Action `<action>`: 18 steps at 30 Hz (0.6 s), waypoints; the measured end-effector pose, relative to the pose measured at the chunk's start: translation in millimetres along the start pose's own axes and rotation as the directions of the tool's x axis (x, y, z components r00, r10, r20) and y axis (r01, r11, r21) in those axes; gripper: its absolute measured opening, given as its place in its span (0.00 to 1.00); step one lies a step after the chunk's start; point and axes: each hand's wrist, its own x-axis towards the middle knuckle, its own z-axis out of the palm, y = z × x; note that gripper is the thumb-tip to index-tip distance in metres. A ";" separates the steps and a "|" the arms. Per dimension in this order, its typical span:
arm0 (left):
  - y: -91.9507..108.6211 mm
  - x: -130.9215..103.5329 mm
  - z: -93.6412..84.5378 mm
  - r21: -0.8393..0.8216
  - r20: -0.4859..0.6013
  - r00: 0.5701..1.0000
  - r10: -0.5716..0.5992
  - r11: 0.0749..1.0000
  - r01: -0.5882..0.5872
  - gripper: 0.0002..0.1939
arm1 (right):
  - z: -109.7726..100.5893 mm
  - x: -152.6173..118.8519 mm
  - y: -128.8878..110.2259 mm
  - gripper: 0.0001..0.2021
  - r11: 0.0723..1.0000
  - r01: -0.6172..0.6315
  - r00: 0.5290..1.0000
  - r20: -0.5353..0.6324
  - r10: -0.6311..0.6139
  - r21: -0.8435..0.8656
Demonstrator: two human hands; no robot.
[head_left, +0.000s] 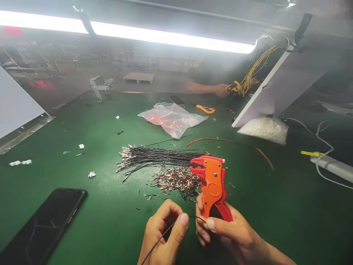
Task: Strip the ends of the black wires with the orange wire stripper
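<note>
Head view: my green bench point(104, 134) carries the lot, its middle given over to wirework, likely so everything sits within reach of both arms. The phone point(45, 224) lies flat at the near left, well apart from the wires, probably to be out of my way. Beyond my hands the bundle point(162, 156) stretches crosswise, its pale ends mostly gathered at the left; laid like that, I suppose, the strands are less apt to tangle. The stripper point(213, 184) is held upright, its jaws parted and facing left, handles spread. It overlaps the bundle's right end in this view, and I can't fairly judge whether they touch. Just left of it lies the heap of copper-and-black clippings point(176, 180), near the bundle's front edge. The thin black wire point(154, 246) runs from the lower edge across my left hand point(164, 235) to my right hand point(238, 232).

My right fingers are curled round the stripper's lower part, while that thumb presses the wire there, so one hand seems to manage both. My left fingers are closed in a pinch, thumb over the wire, apparently steadying its length; the contact itself is hidden behind the thumb.
</note>
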 end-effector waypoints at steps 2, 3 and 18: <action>-0.2 0.6 -1.0 -0.100 0.024 0.999 -0.039 0.994 0.041 0.21 | -1.9 0.1 -5.2 0.15 1.000 0.006 1.000 -0.018 -0.007 -0.022; 0.8 0.9 -1.5 -0.172 0.069 0.995 -0.070 0.982 0.081 0.21 | -3.5 0.2 -6.2 0.14 0.999 0.009 1.000 -0.024 -0.010 -0.033; -7.4 17.9 -26.2 0.604 -0.147 0.863 0.484 0.735 -0.309 0.11 | -7.9 1.2 -11.9 0.13 0.997 0.047 0.998 -0.031 -0.045 0.065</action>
